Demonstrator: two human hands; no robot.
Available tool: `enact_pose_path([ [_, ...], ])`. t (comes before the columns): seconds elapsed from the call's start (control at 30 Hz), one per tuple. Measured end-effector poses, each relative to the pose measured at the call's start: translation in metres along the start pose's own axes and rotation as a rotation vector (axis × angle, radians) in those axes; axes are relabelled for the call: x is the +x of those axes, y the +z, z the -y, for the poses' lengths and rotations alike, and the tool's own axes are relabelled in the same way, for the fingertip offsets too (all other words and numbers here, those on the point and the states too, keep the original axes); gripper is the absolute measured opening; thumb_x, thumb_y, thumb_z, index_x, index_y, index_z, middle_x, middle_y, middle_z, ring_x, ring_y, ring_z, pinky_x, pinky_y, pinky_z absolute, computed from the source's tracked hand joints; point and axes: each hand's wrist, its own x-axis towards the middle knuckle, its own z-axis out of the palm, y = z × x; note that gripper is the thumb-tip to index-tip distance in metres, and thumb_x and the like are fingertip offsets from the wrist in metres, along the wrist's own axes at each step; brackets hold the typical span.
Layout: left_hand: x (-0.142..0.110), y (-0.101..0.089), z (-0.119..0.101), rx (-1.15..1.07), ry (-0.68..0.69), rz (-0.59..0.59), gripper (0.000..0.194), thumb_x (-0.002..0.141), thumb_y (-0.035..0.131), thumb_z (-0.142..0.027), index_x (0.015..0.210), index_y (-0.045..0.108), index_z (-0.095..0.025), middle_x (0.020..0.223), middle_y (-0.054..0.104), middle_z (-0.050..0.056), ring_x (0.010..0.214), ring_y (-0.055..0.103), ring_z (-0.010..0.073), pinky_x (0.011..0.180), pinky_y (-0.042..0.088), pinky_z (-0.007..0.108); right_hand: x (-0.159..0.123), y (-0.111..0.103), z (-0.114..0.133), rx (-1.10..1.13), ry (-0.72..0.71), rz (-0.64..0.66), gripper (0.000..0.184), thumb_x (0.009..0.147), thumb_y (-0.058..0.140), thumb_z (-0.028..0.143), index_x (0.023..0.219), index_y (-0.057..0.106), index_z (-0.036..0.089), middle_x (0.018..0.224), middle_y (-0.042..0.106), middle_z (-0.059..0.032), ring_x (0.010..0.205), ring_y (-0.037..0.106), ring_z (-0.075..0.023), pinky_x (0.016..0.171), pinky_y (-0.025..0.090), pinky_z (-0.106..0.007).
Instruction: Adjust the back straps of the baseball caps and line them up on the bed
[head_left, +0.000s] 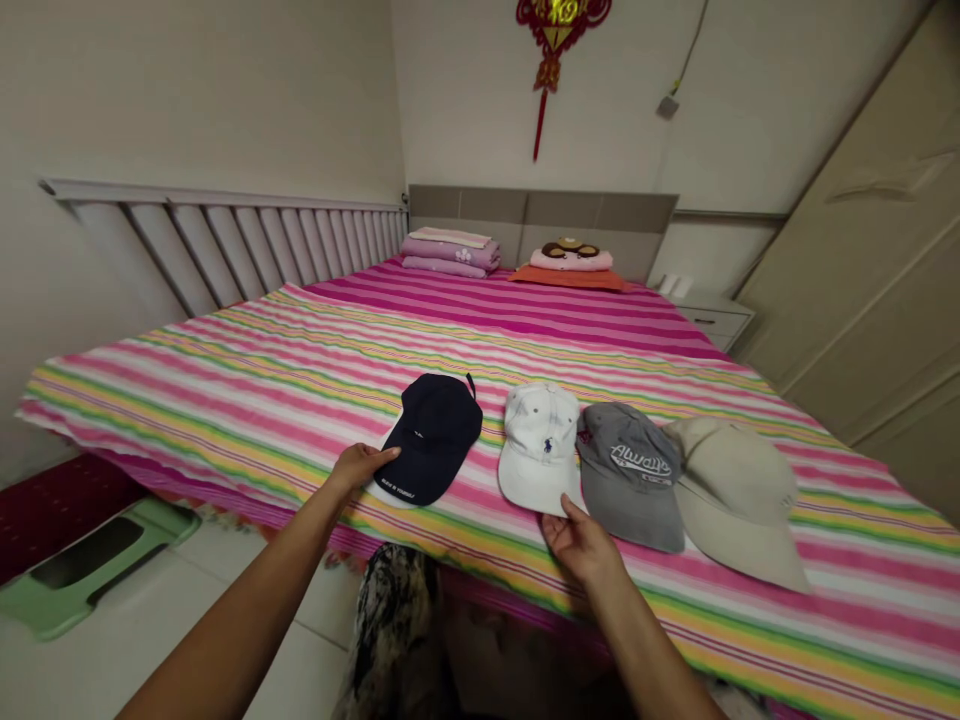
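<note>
Four baseball caps lie in a row on a striped bed sheet (225, 410). My left hand (362, 465) rests at the brim of a navy cap (433, 438), fingers reaching its edge and holding nothing. My right hand (581, 545) is at the front of the brim of a white cap (540, 447) with a small blue logo, thumb and fingers spread. To the right of the white cap lies a grey cap (628, 475) with white lettering, overlapping a beige cap (735, 500).
Folded pink bedding (450, 252) and a pillow stack (570, 262) sit at the headboard (540, 212). A slatted panel (225, 245) runs along the left wall, wardrobe doors (862, 270) stand right, and a green stool (97, 565) is on the tiled floor.
</note>
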Motion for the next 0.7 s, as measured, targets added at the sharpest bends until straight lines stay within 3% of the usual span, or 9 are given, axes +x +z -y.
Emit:
enact_pose_path([
  [0.27, -0.001, 0.002, -0.005, 0.024, -0.004, 0.037, 0.049, 0.043, 0.072, -0.049, 0.041, 0.034, -0.019, 0.035, 0.03, -0.006, 0.039, 0.03, 0.0069, 0.041, 0.018, 0.023, -0.028, -0.012, 0.001, 0.006, 0.023, 0.126, 0.016, 0.076, 0.057, 0.003, 0.076, 0.061, 0.019, 0.069, 0.072, 0.0025, 0.058, 0.065, -0.0085, 0.053, 0.053, -0.017],
  [0.37, -0.005, 0.007, -0.004, 0.017, 0.002, 0.022, 0.049, 0.045, 0.072, -0.049, 0.042, 0.034, -0.018, 0.036, 0.032, -0.006, 0.039, 0.031, 0.0069, 0.042, 0.02, 0.023, -0.04, -0.025, 0.005, -0.001, -0.013, 0.26, 0.023, 0.068, 0.066, 0.007, 0.086, 0.063, 0.021, 0.079, 0.073, 0.002, 0.069, 0.066, -0.0114, 0.058, 0.053, -0.019],
  [0.53, -0.014, 0.009, -0.001, 0.024, 0.036, -0.055, 0.044, 0.045, 0.072, -0.048, 0.046, 0.04, -0.017, 0.04, 0.039, -0.004, 0.046, 0.042, 0.0114, 0.045, 0.026, 0.024, -0.063, -0.047, 0.01, -0.15, -0.057, 0.471, 0.05, 0.056, 0.079, 0.022, 0.102, 0.062, 0.025, 0.092, 0.071, -0.0037, 0.084, 0.066, -0.0212, 0.074, 0.052, -0.031],
  [0.7, -0.03, 0.012, -0.014, 0.029, 0.152, -0.2, 0.041, 0.043, 0.075, -0.04, 0.068, 0.054, -0.015, 0.062, 0.056, 0.001, 0.07, 0.054, 0.0191, 0.057, 0.036, 0.025, -0.08, -0.057, 0.009, -0.329, -0.089, 0.455, 0.051, 0.053, 0.08, 0.027, 0.101, 0.064, 0.022, 0.086, 0.072, -0.0088, 0.081, 0.066, -0.0283, 0.079, 0.048, -0.042],
])
